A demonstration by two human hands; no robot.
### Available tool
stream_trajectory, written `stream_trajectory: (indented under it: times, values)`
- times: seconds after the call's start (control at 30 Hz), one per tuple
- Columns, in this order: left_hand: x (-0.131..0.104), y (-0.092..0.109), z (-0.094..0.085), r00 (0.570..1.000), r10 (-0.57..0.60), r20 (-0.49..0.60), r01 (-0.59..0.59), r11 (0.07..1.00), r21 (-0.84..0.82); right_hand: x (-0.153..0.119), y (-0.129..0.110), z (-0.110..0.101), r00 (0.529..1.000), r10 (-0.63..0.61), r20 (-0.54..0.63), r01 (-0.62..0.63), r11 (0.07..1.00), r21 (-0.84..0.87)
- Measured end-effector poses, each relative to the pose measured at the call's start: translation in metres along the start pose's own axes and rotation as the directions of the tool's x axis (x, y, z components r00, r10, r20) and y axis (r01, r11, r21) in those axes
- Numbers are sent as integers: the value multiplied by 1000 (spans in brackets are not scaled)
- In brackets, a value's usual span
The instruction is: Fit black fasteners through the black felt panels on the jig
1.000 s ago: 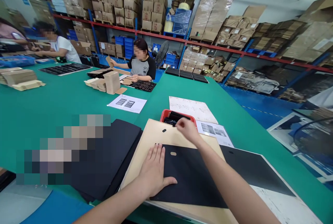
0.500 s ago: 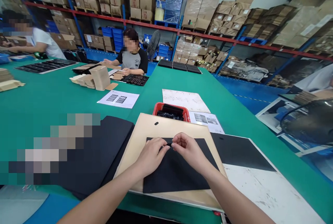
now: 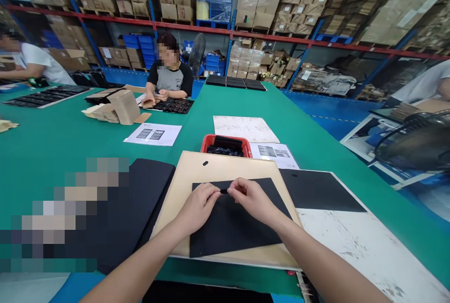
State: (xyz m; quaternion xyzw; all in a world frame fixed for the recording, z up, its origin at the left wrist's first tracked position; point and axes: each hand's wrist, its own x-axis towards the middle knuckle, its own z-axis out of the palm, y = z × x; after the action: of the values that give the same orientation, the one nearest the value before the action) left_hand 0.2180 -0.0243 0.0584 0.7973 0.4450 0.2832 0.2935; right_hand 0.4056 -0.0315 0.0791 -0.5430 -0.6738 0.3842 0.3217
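Note:
Between my two hands is a small black oval piece (image 3: 224,191), gripped at its ends. My left hand (image 3: 201,202) pinches its left end, and my right hand (image 3: 250,196) pinches its right end. Both hands are just over the top edge of a black sheet (image 3: 235,228). That sheet lies on a tan board (image 3: 242,164) in front of me. Another small black oval piece (image 3: 206,163) lies by itself near the board's upper left corner. Behind the board stands a red basket (image 3: 207,142) holding many small black pieces.
Black sheets (image 3: 140,190) are stacked to the left. On the right a black sheet (image 3: 316,190) rests on a white board (image 3: 337,237). Printed papers (image 3: 153,134) lie on the green table (image 3: 239,101). Across it a person (image 3: 170,78) handles cardboard. A fan (image 3: 415,146) stands at right.
The small black oval piece shows more between my fingertips, and my hands are slightly farther left in view. The view has shifted a little. The person across has brought their hands together.

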Motion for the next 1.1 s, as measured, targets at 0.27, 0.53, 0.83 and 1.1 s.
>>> stream_trajectory:
  times: [0.27, 0.53, 0.83, 1.1]
  values:
    - [-35, -51, 5, 942, 193, 276, -299, 856, 421, 11, 10, -3, 952, 294, 79, -298, 954, 40]
    - [-48, -41, 10, 958, 198, 206, -277, 819, 502, 25, 14, 27, 857, 398, 327, -468, 866, 174]
    - [-46, -43, 10, 963, 176, 206, -253, 854, 454, 30, 9, 27, 841, 424, 336, -479, 872, 98]
    - [-46, -40, 9, 965, 167, 200, -242, 859, 451, 29, 14, 28, 845, 422, 328, -467, 882, 66]
